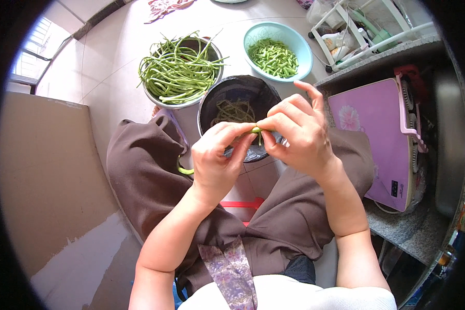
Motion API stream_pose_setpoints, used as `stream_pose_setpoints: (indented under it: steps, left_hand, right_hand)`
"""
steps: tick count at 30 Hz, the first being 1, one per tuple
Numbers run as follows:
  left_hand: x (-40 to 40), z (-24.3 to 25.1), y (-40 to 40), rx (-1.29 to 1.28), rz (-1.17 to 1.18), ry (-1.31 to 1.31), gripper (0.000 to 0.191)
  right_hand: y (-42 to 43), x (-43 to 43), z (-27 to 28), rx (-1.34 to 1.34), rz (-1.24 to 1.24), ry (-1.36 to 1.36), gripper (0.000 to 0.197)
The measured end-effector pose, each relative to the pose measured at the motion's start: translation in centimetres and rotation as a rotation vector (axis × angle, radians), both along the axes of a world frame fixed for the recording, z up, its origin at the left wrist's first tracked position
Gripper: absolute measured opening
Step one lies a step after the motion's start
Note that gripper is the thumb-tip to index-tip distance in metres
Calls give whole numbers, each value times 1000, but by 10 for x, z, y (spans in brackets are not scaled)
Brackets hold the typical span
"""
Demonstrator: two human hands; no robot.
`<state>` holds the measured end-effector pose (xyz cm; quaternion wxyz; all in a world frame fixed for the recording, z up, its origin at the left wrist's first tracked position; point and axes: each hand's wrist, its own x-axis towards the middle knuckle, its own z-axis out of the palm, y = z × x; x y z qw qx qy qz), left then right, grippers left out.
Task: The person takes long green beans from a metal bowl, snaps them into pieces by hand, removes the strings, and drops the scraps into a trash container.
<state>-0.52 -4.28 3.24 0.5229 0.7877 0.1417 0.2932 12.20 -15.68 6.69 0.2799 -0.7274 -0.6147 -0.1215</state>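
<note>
My left hand [221, 155] and my right hand [302, 131] meet in front of me, pinching a green bean pod [257, 130] between thumbs and fingertips. From below my left hand, the curved end of a long bean [186, 171] sticks out over my leg. Beneath both hands is a bin lined with a black plastic bag [269, 87], with stringy bean scraps [234, 110] inside. Beyond it at the left, a steel bowl [170, 105] is heaped with long green beans [178, 69]. A light blue plastic basin [308, 58] at the right holds short cut bean pieces [273, 58].
To my right, a purple flowered board-like panel [368, 143] leans near a granite ledge [407, 232]. A white wheeled rack [348, 58] with bottles and bags stands at the upper right. A brown panel [50, 155] is at my left. Part of a red stool [242, 204] shows between my legs.
</note>
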Motion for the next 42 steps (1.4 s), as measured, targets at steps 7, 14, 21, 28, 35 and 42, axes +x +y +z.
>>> stream_pose_setpoints:
  steps: [7, 14, 21, 28, 35, 42]
  left_hand:
    - [-6, 1, -7, -260, -16, 4, 13]
    - [-9, 7, -1, -905, -188, -36, 17]
    - [-10, 13, 2, -1029, -192, 7, 21]
    - [-13, 15, 5, -1139, -217, -11, 19]
    - [-12, 9, 12, -1407, -275, -110, 17]
    - [-14, 10, 39, -1387, -139, -170, 20]
  right_hand:
    - [6, -9, -4, 85, -11, 198, 10]
    - [7, -14, -13, 471, 151, 1457, 10]
    - [-1, 9, -13, 529, 119, 1754, 18]
    - [6, -16, 2, 104, -33, 808, 17]
    - [12, -26, 0, 230, 50, 144, 15]
    - [7, -36, 2, 7, 221, 214, 13]
